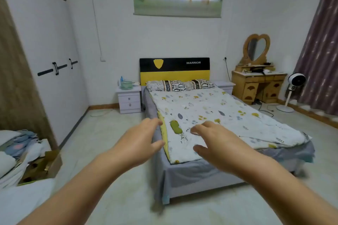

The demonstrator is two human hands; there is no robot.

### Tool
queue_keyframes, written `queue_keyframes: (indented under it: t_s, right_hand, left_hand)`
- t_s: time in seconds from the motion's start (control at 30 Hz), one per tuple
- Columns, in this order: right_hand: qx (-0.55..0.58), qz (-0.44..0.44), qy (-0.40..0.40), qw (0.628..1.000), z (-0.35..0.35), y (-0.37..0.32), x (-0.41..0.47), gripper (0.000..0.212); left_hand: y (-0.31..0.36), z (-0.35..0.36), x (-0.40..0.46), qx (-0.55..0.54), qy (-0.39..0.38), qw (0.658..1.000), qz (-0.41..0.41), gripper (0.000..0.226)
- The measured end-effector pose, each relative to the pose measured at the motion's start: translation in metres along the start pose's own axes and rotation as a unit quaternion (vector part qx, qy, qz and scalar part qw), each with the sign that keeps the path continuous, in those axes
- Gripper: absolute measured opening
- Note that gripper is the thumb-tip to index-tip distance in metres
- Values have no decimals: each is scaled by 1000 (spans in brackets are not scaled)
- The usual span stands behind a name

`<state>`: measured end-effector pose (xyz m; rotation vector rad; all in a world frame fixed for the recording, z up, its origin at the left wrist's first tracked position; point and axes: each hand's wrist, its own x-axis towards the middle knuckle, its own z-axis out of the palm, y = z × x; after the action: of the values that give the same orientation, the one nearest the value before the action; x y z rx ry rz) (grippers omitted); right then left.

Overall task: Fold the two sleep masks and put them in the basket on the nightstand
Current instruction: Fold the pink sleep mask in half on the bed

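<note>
Green sleep mask on quilt — second mask hidden behind empty, spread hands.

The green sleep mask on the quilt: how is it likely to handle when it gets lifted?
The green sleep mask lies flat on the patterned quilt, so it is probably soft and would droop from a one-sided pinch. It looks thin and small, so likely very light. Being flat fabric, it should not roll; it may drag the loose quilt slightly.

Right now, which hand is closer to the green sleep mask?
Left, narrowly. The left hand is left of the green sleep mask, the right hand is right of it. Neither touches it.
</note>
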<state>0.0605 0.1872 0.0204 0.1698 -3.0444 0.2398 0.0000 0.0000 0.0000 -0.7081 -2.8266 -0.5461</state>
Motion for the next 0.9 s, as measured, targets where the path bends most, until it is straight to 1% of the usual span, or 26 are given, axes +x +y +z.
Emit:
queue_keyframes:
  t_s: [0.27,0.47,0.7,0.9]
  right_hand:
    - [4,53,-30,998,41,30,20,39]
    - [17,64,-40,997,61,75,48,40]
    - [16,71,-54,996,75,132,83,38]
    - [10,67,-75,995,94,162,112,38]
  left_hand:
    - [0,56,29,9,-47,999,-5,53]
    - [15,92,69,-5,-70,997,-12,54]
    - [37,134,121,-1,-92,995,-23,50]
    - [34,161,152,-3,-120,992,-38,49]
